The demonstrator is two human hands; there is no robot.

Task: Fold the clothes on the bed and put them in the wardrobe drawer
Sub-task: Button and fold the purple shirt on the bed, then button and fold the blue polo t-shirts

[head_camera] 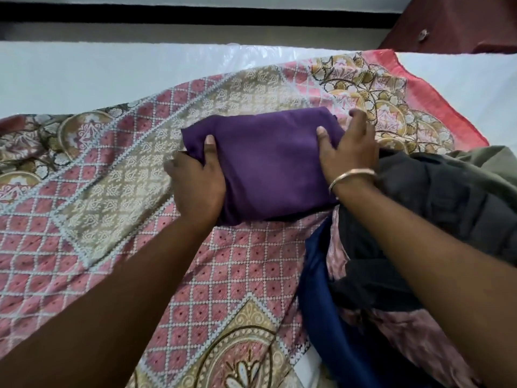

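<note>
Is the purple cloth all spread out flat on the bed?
No, the purple cloth is folded into a thick bundle, with the left hand and right hand gripping its two ends.

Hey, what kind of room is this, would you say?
Most likely a bedroom: a patterned bedspread over a white mattress, with a folded purple cloth and loose clothes on it.
</note>
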